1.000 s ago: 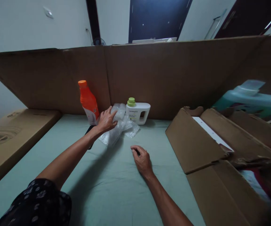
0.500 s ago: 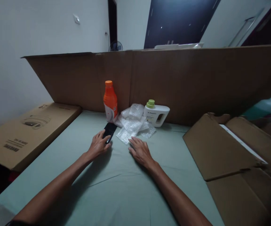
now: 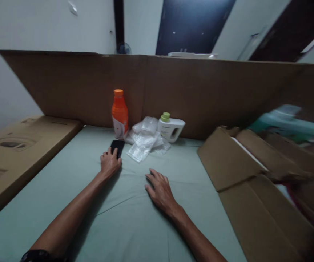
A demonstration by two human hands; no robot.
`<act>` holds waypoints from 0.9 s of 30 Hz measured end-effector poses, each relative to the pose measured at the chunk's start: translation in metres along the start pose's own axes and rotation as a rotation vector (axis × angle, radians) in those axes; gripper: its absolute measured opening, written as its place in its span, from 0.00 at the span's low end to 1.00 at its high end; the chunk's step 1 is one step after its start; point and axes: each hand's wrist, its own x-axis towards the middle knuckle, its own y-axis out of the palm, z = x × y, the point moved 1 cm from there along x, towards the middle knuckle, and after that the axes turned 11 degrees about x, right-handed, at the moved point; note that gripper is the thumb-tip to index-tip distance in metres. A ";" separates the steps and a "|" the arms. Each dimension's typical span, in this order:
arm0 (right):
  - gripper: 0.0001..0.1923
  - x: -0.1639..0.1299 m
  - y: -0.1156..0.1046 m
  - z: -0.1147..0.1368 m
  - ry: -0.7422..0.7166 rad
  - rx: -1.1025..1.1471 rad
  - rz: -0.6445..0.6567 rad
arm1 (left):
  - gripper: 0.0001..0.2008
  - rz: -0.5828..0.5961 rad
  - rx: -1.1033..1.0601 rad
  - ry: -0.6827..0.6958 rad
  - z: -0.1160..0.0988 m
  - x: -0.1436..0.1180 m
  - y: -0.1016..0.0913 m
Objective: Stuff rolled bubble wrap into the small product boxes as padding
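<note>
A black smartphone [image 3: 118, 144] lies on the pale green sheet [image 3: 135, 225], just in front of an orange bottle [image 3: 120, 112] with an orange cap. My left hand [image 3: 110, 162] covers the phone's near end, its fingers closed around that end. To the right, my right hand [image 3: 159, 187] rests low over the sheet, palm down, fingers apart, holding nothing. Crumpled bubble wrap [image 3: 143, 140] sits beyond it, between the orange bottle and a white jug [image 3: 171, 129] with a green cap and a handle.
A tall cardboard panel [image 3: 200, 91] stands across the back. On the left lies a flat cardboard box [image 3: 28, 145] with printing. At the right are an opened carton with flaps [image 3: 230, 160] and a blurred teal bottle [image 3: 279, 122].
The view has swung to the right. My right hand has drawn back from the bubble wrap toward me. The smartphone has turned and shifted a little left under my left hand.
</note>
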 end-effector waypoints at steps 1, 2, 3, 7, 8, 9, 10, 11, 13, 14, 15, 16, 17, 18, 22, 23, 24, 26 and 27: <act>0.19 -0.014 -0.004 0.005 0.012 -0.001 -0.003 | 0.28 0.004 0.001 -0.001 -0.002 -0.002 -0.003; 0.20 -0.028 -0.009 0.010 0.014 0.002 -0.007 | 0.28 0.009 -0.001 -0.001 -0.003 -0.004 -0.005; 0.20 -0.043 -0.017 0.015 0.008 0.008 -0.017 | 0.29 0.012 -0.004 0.007 -0.004 -0.007 -0.006; 0.17 -0.106 -0.070 0.035 -0.043 -0.059 -0.166 | 0.32 -0.048 0.006 0.122 0.003 -0.026 0.003; 0.16 -0.123 -0.089 0.040 -0.053 -0.123 -0.233 | 0.33 -0.085 0.000 0.166 0.007 -0.035 0.007; 0.16 -0.140 -0.111 0.044 -0.059 -0.205 -0.306 | 0.32 -0.125 -0.013 0.210 0.011 -0.046 0.010; 0.17 -0.156 -0.133 0.047 -0.066 -0.306 -0.383 | 0.32 -0.162 -0.038 0.249 0.014 -0.059 0.012; 0.19 -0.172 -0.156 0.047 -0.052 -0.415 -0.464 | 0.32 -0.193 -0.070 0.284 0.017 -0.074 0.014; 0.23 -0.198 -0.196 0.037 0.044 -0.658 -0.574 | 0.30 -0.238 -0.150 0.345 0.017 -0.102 0.016; 0.24 -0.208 -0.212 0.028 0.117 -0.756 -0.579 | 0.29 -0.252 -0.197 0.370 0.015 -0.115 0.016; 0.23 -0.216 -0.224 0.018 0.168 -0.817 -0.547 | 0.28 -0.260 -0.245 0.392 0.012 -0.127 0.015; 0.23 -0.223 -0.231 0.007 0.196 -0.835 -0.508 | 0.26 -0.264 -0.292 0.413 0.007 -0.138 0.014; 0.23 -0.228 -0.235 -0.003 0.193 -0.810 -0.466 | 0.25 -0.265 -0.339 0.430 0.001 -0.147 0.012; 0.23 -0.231 -0.236 -0.011 0.158 -0.757 -0.428 | 0.24 -0.264 -0.384 0.446 -0.005 -0.155 0.010; 0.12 -0.233 -0.228 -0.005 -0.113 -0.524 -0.333 | 0.22 -0.216 -0.536 0.476 -0.023 -0.181 -0.012; 0.10 -0.231 -0.225 0.005 -0.176 -0.489 -0.288 | 0.22 -0.199 -0.567 0.474 -0.024 -0.187 -0.019; 0.11 -0.229 -0.221 0.017 -0.233 -0.458 -0.242 | 0.22 -0.182 -0.593 0.469 -0.023 -0.193 -0.026; 0.17 -0.221 -0.214 0.043 -0.314 -0.391 -0.154 | 0.26 -0.173 -0.634 0.453 -0.017 -0.204 -0.038; 0.20 -0.217 -0.210 0.054 -0.347 -0.355 -0.123 | 0.29 -0.173 -0.651 0.443 -0.013 -0.209 -0.043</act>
